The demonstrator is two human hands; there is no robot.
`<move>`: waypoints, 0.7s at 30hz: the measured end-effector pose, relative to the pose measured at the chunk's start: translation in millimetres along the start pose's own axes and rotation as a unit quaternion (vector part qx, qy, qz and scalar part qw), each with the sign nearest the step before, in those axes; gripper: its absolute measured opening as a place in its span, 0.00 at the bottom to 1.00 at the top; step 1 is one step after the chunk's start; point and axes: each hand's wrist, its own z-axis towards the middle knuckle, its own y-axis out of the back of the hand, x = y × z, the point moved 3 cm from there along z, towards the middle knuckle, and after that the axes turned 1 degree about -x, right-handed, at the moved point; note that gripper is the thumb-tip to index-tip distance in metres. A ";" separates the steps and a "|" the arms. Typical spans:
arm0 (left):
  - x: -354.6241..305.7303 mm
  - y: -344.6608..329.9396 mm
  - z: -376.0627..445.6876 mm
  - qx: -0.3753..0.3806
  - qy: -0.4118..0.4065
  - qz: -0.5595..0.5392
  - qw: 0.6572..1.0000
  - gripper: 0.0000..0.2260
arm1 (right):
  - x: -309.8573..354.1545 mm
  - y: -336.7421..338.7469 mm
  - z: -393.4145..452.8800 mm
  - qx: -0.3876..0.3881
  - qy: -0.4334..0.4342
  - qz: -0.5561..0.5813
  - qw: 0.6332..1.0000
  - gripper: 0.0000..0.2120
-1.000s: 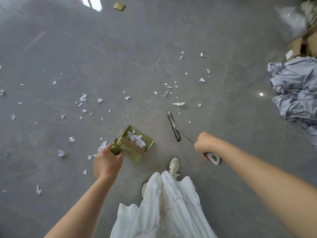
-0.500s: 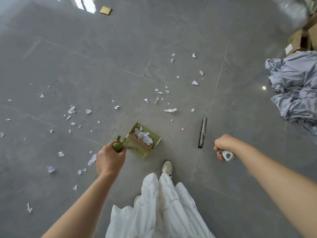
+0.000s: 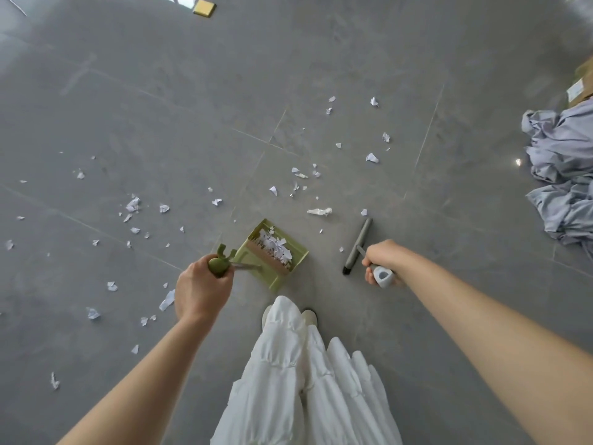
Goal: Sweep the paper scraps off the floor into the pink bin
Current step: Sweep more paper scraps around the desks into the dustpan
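My left hand [image 3: 202, 289] grips the handle of a green dustpan [image 3: 296, 261], whose pan sits low over the grey floor with several white paper scraps [image 3: 276, 245] inside. My right hand [image 3: 382, 256] grips the grey handle of a broom, and the broom head [image 3: 357, 245] stands just right of the dustpan, apart from it. Loose paper scraps [image 3: 319, 211] lie scattered ahead of the pan, and more scraps [image 3: 133, 205] lie to the left. No pink bin is in view.
A heap of lilac cloth [image 3: 561, 175] lies at the right, with a cardboard box [image 3: 580, 88] behind it. A small yellow square [image 3: 204, 8] lies at the far top. My white skirt and shoe [image 3: 309, 316] are directly below the dustpan.
The broom head swung away from the dustpan to the right and now lies turned nearly lengthwise. The dustpan stays in my left hand with the scraps inside.
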 end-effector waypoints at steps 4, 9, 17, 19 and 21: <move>-4.5 4.4 11.7 -0.011 -0.001 0.003 1.000 0.05 | 26.9 -10.8 3.5 0.020 0.016 0.014 1.000 0.10; -10.0 4.8 34.7 -0.015 0.008 0.001 1.000 0.05 | 51.2 -5.2 17.0 0.032 0.016 0.051 0.998 0.07; -17.0 13.7 79.5 -0.008 0.007 -0.003 1.000 0.05 | 92.2 1.6 23.3 -0.027 0.021 -0.016 0.999 0.04; -15.3 16.9 90.5 -0.005 0.017 -0.013 1.000 0.04 | 103.8 1.0 23.4 -0.052 0.017 -0.051 0.997 0.05; -13.0 18.2 103.7 -0.003 0.026 -0.023 0.999 0.04 | 116.3 -0.5 28.4 -0.079 0.024 -0.107 0.991 0.05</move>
